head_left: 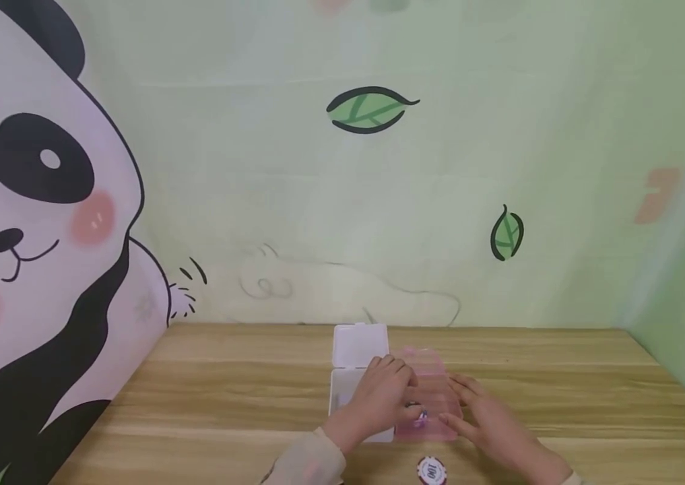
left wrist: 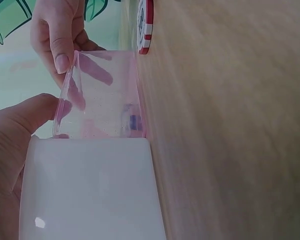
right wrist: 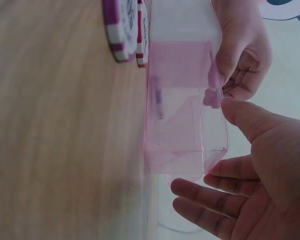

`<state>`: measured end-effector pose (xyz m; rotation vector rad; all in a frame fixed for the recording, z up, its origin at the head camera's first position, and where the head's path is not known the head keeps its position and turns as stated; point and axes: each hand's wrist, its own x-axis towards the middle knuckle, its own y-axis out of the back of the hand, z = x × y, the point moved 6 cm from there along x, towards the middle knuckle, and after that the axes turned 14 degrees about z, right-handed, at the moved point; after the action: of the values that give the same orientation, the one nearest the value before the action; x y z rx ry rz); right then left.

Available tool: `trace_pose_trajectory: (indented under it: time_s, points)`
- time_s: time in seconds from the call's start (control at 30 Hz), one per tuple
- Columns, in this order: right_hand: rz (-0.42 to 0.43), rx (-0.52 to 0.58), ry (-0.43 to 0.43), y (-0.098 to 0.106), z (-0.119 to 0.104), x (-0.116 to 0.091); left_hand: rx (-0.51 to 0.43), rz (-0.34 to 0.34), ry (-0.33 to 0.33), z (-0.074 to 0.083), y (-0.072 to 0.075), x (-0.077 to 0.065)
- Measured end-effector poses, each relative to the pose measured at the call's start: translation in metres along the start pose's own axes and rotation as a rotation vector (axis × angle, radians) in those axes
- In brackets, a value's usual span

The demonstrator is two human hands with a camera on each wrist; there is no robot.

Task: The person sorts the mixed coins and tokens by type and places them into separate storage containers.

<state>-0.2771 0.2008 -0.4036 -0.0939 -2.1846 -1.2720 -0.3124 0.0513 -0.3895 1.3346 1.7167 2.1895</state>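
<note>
A clear pink plastic box [head_left: 433, 397] stands against the right side of a white plastic box [left wrist: 90, 190]. My left hand [head_left: 381, 394] reaches over the white box, its fingers curled and thumb at the pink box's upper edge. My right hand [head_left: 494, 421] holds the pink box from its right side, thumb on the near upper edge and fingers spread along the far end. A small blue-purple item [left wrist: 134, 122] shows through the pink wall, low in the box; its kind is too blurred to read.
A red-and-white poker chip [head_left: 432, 471] marked 100 lies on the wooden table [head_left: 227, 404] before the boxes. Nearer in the right wrist view is a purple-and-white chip [right wrist: 121, 30]. The white box's lid [head_left: 360, 345] is folded back. Behind hangs a panda-print backdrop [head_left: 269, 168].
</note>
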Motion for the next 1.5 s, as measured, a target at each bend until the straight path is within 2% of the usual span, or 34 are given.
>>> trace_pose_trajectory:
  time_s: [0.3, 0.53, 0.83, 0.97, 1.07, 1.13, 1.2, 1.3, 1.5]
  points:
    - [0.016, 0.001, 0.006, 0.001, 0.001, 0.000, 0.004, 0.023, -0.021, 0.003, 0.004, 0.002]
    - [0.019, -0.014, 0.004, 0.001, 0.001, -0.002, -0.012, 0.049, -0.027, 0.005, 0.008, -0.001]
    - [0.018, -0.016, 0.000, 0.001, 0.004, -0.005, -0.023, 0.129, -0.076, 0.018, 0.026, -0.010]
    - [0.029, -0.020, 0.013, 0.001, 0.004, -0.005, -0.012, 0.205, -0.129, 0.026, 0.034, -0.018]
    - [0.036, -0.024, 0.018, 0.002, 0.004, -0.004, -0.039, 0.298, -0.176, 0.031, 0.041, -0.026]
    - [0.037, -0.025, 0.022, 0.002, 0.003, -0.003, -0.072, 0.335, -0.198, 0.034, 0.044, -0.032]
    - [0.036, -0.023, 0.027, 0.001, 0.002, -0.003, -0.111, 0.329, -0.214, 0.036, 0.046, -0.039]
    - [0.038, -0.023, 0.033, 0.001, 0.001, -0.002, -0.151, 0.283, -0.228, 0.038, 0.047, -0.047]
    - [0.055, -0.030, 0.045, 0.000, -0.002, -0.002, -0.162, 0.229, -0.272, 0.042, 0.051, -0.060]
